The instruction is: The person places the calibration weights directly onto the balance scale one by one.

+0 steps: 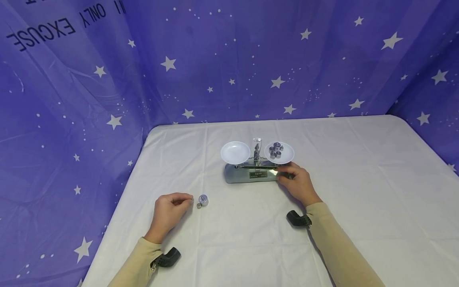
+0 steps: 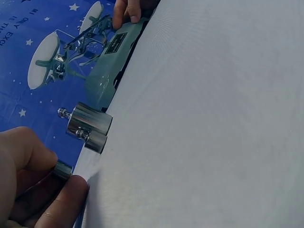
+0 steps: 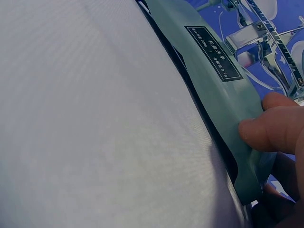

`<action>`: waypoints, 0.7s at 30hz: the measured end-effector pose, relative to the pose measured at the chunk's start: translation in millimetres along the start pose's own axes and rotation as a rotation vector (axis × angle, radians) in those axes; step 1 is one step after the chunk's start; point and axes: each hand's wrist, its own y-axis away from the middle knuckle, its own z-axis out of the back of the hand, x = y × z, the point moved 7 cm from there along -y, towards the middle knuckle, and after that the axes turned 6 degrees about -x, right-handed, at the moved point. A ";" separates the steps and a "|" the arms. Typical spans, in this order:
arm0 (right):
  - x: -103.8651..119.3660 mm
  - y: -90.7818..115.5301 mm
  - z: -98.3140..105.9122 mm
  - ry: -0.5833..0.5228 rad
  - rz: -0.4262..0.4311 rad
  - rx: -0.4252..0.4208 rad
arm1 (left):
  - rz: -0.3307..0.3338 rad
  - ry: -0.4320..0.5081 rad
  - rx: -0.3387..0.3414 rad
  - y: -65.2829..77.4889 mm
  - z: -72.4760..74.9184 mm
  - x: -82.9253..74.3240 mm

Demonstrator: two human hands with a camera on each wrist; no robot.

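Balance (image 1: pixel 259 167) stands ahead of me on the white cloth (image 1: pixel 244 235), its base (image 1: pixel 238 176) clamped at the right end by my right hand (image 1: pixel 299 184), below a pan (image 1: pixel 288 154) bearing a cluster of weights (image 1: pixel 276 150). My left hand (image 1: pixel 168 215) pinches a small metal weight (image 2: pixel 63 170) — just beside it, a large weight (image 1: pixel 203 199) and a smaller one (image 1: pixel 199 206) stand together.

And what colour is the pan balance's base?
The pan balance's base is grey-green; it shows best in the right wrist view.

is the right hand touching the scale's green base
Touching: in the right wrist view, the right hand rests its thumb on the green base.
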 end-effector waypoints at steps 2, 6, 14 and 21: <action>0.1 -0.2 -0.1 0.000 0.000 -0.002 | 0.000 0.005 -0.006 -0.3 0.6 -0.1; -0.2 -0.6 0.1 0.001 -0.001 -0.007 | -0.002 0.020 -0.008 -0.6 0.5 0.6; -1.0 -0.5 0.1 0.009 -0.006 0.000 | -0.012 0.038 -0.020 -0.3 0.4 1.1; -2.7 -0.7 -0.2 0.012 -0.028 0.003 | 0.024 0.033 -0.014 0.1 1.5 1.9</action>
